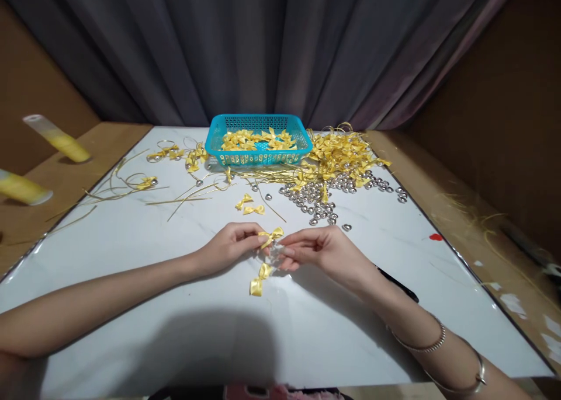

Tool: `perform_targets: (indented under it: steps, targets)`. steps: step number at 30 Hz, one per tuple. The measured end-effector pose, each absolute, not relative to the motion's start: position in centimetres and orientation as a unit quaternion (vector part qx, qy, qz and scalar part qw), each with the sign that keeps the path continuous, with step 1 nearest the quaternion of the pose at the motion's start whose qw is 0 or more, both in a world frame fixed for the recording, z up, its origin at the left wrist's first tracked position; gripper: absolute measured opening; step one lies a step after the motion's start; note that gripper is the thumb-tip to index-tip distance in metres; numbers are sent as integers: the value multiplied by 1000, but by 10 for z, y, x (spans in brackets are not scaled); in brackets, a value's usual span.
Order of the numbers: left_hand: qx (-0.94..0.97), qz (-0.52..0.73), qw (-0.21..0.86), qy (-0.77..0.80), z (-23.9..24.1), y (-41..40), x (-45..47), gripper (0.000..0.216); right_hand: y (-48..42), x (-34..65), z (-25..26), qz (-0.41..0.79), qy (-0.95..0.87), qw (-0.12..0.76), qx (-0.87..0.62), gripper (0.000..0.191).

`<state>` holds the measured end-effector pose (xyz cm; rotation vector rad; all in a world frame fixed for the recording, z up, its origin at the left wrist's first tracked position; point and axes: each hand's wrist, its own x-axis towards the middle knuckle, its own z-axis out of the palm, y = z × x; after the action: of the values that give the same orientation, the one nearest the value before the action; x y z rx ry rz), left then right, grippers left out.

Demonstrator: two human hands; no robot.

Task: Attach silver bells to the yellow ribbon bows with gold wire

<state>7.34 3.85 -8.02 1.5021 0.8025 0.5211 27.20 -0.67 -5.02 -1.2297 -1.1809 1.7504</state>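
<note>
Between the fingertips of my left hand point(241, 240) is a small yellow ribbon bow point(274, 235). My right hand point(315, 248) is just to its right, thumb and fingers pinched together. Something small and whitish point(276, 251) shows at its fingertips, too blurred to name. Just below my hands lies another yellow bow point(261, 280) on the white table top. Beyond them are two more loose bows, one point(253, 210) lying flat and the other point(244, 200) behind it.
A blue plastic basket point(258, 159) of bows stands at the back. A heap of bows point(342, 152), silver heart-shaped pieces point(315, 195) and gold cords point(188, 200) lie around it. A black tool point(398, 283) is partly under my right forearm. Ribbon spools point(65, 146) stand left.
</note>
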Motion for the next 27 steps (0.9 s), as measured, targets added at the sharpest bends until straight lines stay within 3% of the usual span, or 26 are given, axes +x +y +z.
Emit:
perform_targets:
  steps: [8,27]
  targets:
    - [636,248,635,361,-77,35,74,23,-10,265,-58,637,-451,364,-509,5]
    - [638,252,639,349,-79,34,73,24,-12,263,-56,622,-474,356,-511,9]
